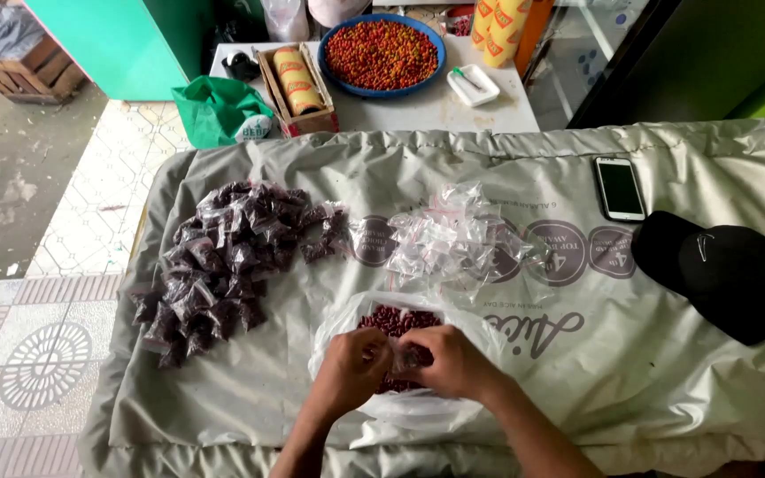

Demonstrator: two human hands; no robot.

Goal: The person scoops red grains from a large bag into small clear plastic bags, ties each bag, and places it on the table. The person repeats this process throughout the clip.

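Note:
My left hand (350,368) and my right hand (453,361) meet over a large open clear plastic bag (418,409) of dark red beans (398,320) near the table's front edge. Between the fingers of both hands is a small clear packet (407,358) with some beans in it. To the left lies a pile of several filled small bean packets (223,261). Just beyond the big bag sits a heap of empty small clear bags (453,237).
A grey printed sheet (577,372) covers the table. A phone (620,188) and a black cap (719,273) lie at the right. Behind are a blue bowl of red and orange beads (382,55), a box with a roll (297,84), a white tray (474,85), a green bag (219,111).

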